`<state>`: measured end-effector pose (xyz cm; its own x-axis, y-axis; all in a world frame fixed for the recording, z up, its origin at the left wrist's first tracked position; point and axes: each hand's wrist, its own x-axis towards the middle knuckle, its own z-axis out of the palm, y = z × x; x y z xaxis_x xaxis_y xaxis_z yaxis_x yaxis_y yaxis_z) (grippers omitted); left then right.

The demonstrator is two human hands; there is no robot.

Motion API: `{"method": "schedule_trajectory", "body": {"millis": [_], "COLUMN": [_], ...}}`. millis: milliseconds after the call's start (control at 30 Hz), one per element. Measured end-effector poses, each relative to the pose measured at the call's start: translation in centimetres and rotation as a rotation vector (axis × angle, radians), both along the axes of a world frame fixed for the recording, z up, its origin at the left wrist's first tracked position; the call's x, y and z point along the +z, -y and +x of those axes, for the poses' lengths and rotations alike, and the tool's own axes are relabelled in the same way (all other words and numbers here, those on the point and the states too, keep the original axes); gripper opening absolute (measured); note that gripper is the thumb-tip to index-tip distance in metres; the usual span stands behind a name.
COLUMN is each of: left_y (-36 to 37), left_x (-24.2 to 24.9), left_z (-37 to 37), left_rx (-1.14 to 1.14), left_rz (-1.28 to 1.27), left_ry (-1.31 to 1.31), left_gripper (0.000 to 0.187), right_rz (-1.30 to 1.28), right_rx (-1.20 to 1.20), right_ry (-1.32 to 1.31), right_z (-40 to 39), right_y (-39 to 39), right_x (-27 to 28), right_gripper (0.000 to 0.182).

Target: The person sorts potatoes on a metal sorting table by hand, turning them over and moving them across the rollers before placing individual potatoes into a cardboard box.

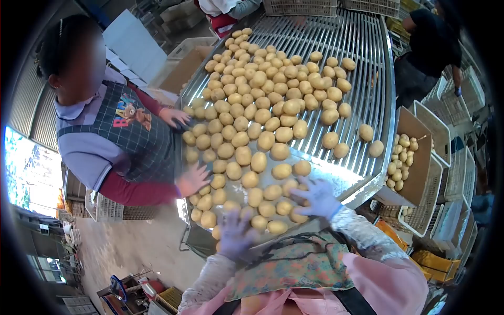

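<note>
Many round, yellow-brown potatoes (243, 155) lie spread over a metal sorting table (357, 181), part smooth sheet, part steel rollers. My left hand (234, 233), in a pale purple glove, is at the near edge beside the closest potatoes, its fingers spread and slightly blurred. My right hand (317, 197), gloved alike, reaches over the right side of the smooth sheet. Its fingers are apart, with the tips against or just over potatoes there; contact is hard to make out. Neither hand grips a potato.
On the left a co-worker in a checked apron (149, 126) has both hands among the potatoes. Other people stand at the far end and far right. A cardboard box of potatoes (415, 126) and white plastic crates (438, 131) stand right. Crates (299, 7) sit beyond the rollers.
</note>
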<state>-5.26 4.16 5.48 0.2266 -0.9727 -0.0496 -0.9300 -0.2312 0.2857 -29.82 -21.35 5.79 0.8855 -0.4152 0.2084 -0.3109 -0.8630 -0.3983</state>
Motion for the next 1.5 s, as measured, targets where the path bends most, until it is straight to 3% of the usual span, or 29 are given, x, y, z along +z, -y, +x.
{"method": "schedule_trajectory", "body": {"millis": [100, 167, 200, 267, 300, 333, 400, 433, 467, 500, 567, 633, 667, 700, 767, 833, 867, 933, 1033, 1133, 1233, 1267, 1333, 1367, 1433, 1500], "left_y": [1.7, 5.2, 6.4, 5.7, 5.4, 4.3, 2.3, 2.0, 2.8, 4.3, 8.6, 11.9, 13.2, 14.7, 15.8, 16.2, 16.3, 14.6, 10.2, 5.7, 4.3, 4.0, 4.1, 5.0, 7.1, 9.1], "left_x": [-3.1, -4.5, -3.1, -3.5, -3.9, -1.2, -1.9, -2.4, -3.1, -3.7, -3.8, -3.4, -3.8, -4.1, -5.5, -5.8, -5.7, -4.9, -3.2, -4.1, 0.5, 0.3, -1.1, -1.4, -2.7, -7.8], "left_z": [3.0, 2.6, 1.5, 1.1, 1.0, 2.3, 5.7, 6.5, 6.6, 6.2, 5.7, 5.2, 4.7, 4.3, 2.7, 1.0, -1.0, -5.6, -6.9, -2.1, 0.3, 0.8, 1.8, 1.8, 0.5, -3.2], "left_rx": [0.094, 0.49, 0.322, 0.244, 0.15, 0.026, 0.122, 0.218, 0.208, 0.224, 0.445, 0.432, 0.442, 0.45, 0.45, 0.218, 0.196, 0.036, -0.088, -0.297, -0.116, -0.116, 0.202, 0.198, 0.309, 0.183], "left_rz": [-0.177, -0.201, 0.023, -0.111, -0.233, -0.075, -0.1, -0.116, 0.002, -0.01, 0.003, -0.056, -0.044, -0.038, -0.1, -0.24, -0.253, -0.33, -0.236, -0.201, -0.075, -0.075, -0.239, -0.236, -0.153, -0.196], "left_ry": [0.156, 0.126, 0.151, 0.033, -0.082, 0.014, 0.017, 0.019, 0.115, 0.115, 0.19, 0.248, 0.266, 0.286, 0.357, 0.314, 0.309, -0.195, -0.064, 0.018, 0.04, 0.045, 0.227, 0.228, -0.081, 0.384], "left_gripper": [0.059, 0.062, 0.064, 0.067, 0.07, 0.079, 0.082, 0.085, 0.085, 0.085, 0.086, 0.082, 0.08, 0.078, 0.076, 0.074, 0.074, 0.075, 0.077, 0.076, 0.073, 0.073, 0.067, 0.067, 0.07, 0.077], "right_rz": [0.001, -0.063, -0.057, -0.065, 0.174, 0.416, 1.1, 1.175, 0.352, 0.323, -0.203, 0.401, 0.148, 0.157, 0.145, 0.1, 0.138, 0.181, 0.201, 0.35, 0.448, 0.47, 0.507, 0.547, 0.568, 1.286], "right_rx": [0.055, 0.083, 0.188, 0.311, 0.438, 0.56, 0.153, -0.126, -0.189, -0.45, -0.782, -0.85, -0.92, -0.902, -0.822, -0.623, -0.57, -0.48, -0.395, -0.351, -0.415, -0.448, -0.469, -0.492, -0.501, -0.553], "right_ry": [-0.057, -0.064, 0.008, 0.077, 0.049, 0.019, -0.053, 0.227, 0.234, 0.261, -0.078, -0.051, -0.178, -0.388, -0.329, -0.07, -0.111, -0.153, -0.21, -0.193, -0.101, -0.015, 0.011, 0.027, 0.087, 0.62], "right_z": [6.9, 9.7, 10.7, 11.0, 9.8, 8.5, 5.7, 4.2, 3.3, 2.9, 1.0, 0.9, 3.0, 4.7, 5.9, 4.5, 4.4, 5.3, 4.1, 1.8, 0.1, -0.4, -1.3, -1.6, -1.6, -1.2], "right_y": [-2.7, -4.5, -5.3, -3.9, -2.0, 0.2, 6.1, 8.9, 14.3, 18.2, 26.7, 30.9, 29.3, 28.2, 25.4, 25.3, 23.1, 17.6, 13.5, 11.1, 9.4, 9.0, 8.3, 7.7, 6.9, 6.8], "right_x": [-2.0, -3.0, -3.6, -4.1, -4.3, -4.4, 1.3, 1.8, -0.6, 1.6, -1.1, -3.5, -2.3, -0.6, 0.2, -5.9, -4.4, -1.9, -1.9, -1.0, -1.2, -1.6, -1.9, -1.8, -2.8, -5.7], "right_gripper": [0.074, 0.076, 0.072, 0.068, 0.06, 0.054, 0.037, 0.034, 0.037, 0.05, 0.068, 0.084, 0.091, 0.093, 0.089, 0.082, 0.079, 0.076, 0.076, 0.078, 0.077, 0.078, 0.081, 0.084, 0.077, 0.068]}}
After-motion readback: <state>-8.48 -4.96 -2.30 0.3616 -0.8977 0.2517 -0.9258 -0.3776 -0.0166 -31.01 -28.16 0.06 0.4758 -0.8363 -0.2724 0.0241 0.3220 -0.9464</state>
